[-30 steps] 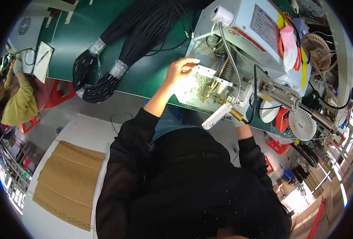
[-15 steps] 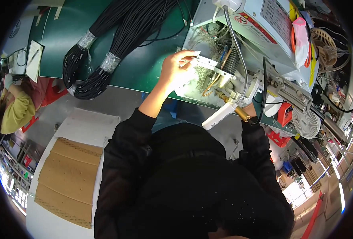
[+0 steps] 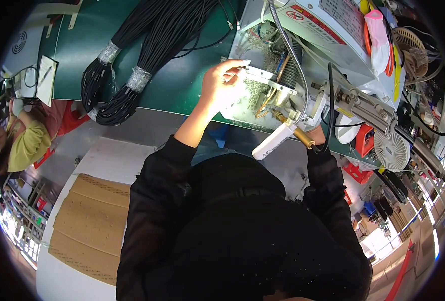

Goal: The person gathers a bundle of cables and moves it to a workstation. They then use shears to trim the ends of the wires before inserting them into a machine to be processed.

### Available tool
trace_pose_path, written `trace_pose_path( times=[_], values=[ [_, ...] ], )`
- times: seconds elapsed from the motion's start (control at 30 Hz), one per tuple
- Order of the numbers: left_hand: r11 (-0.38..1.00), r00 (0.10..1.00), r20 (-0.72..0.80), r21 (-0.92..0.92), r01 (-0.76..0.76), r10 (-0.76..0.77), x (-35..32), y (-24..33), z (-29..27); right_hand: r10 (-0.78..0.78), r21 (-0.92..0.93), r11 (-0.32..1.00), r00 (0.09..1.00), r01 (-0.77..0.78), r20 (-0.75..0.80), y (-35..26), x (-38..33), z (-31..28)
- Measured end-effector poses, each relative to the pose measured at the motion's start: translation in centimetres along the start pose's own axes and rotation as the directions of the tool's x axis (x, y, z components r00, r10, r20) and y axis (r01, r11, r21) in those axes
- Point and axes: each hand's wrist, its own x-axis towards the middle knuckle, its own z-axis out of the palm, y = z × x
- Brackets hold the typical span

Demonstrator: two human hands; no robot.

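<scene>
L hand [image 3: 217, 88] is up at the L end of the drilled metal bar [image 3: 270, 79] on the bench machine — thumb & index brought close together, other fingers curled under. Tips are near or on the bar end; glare + small size, can't tell if a small part is pinched there or the hand's just resting. Bar sits over the metal tray [image 3: 255, 100], which is strewn w/ fine shiny bits, prob. there to catch debris. White lamp head [image 3: 273, 141] hangs on its gooseneck [image 3: 293, 55] just in front, prob. placed to light the bar end; bright patch falls on the L palm side.

R hand [image 3: 317, 134] mostly hidden behind the brass cylinder [image 3: 303, 138] & lamp — can't tell how far open or what it has hold of, maybe steadying smth low on the machine.

Pose: L forearm angled up & fwd, wrist approx. straight, palm turned toward the machine; R forearm reaches fwd close to bench edge.

Black cable bundles [image 3: 165, 50] lie on green benchtop [image 3: 180, 88] L of the machine, bound w/ clear wrap [image 3: 136, 80], prob. to keep strands together & within reach.
</scene>
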Motion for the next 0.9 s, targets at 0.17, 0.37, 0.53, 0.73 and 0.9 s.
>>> trace_pose_path(
  times=[0.17,0.37,0.53,0.73,0.9],
  values=[
    [0.999,0.997,0.072,0.035,0.018,-0.021,-0.1,0.1,-0.2,-0.008,0.024,1.000,1.000,0.008,0.002,0.2,0.2,-0.2],
    [0.994,0.991,0.105,0.073,0.079,-0.087,-0.1,1.3,-0.5,-0.014,0.056,0.998,1.000,0.014,0.009,0.4,0.5,-0.5],
    [1.000,1.000,-0.012,0.008,-0.016,0.016,-0.2,-1.1,-1.8,-0.008,0.087,0.996,0.999,0.005,0.034,0.4,0.4,-0.4],
    [0.998,0.999,-0.049,0.061,-0.019,0.022,-0.9,-1.8,-2.5,-0.012,0.098,0.995,0.999,0.007,0.050,0.0,0.4,-0.4],
    [0.994,0.997,-0.081,0.104,0.019,-0.010,-2.1,-1.6,-3.4,-0.016,0.066,0.998,0.999,0.014,0.044,-0.4,0.7,0.1]
  ],
)
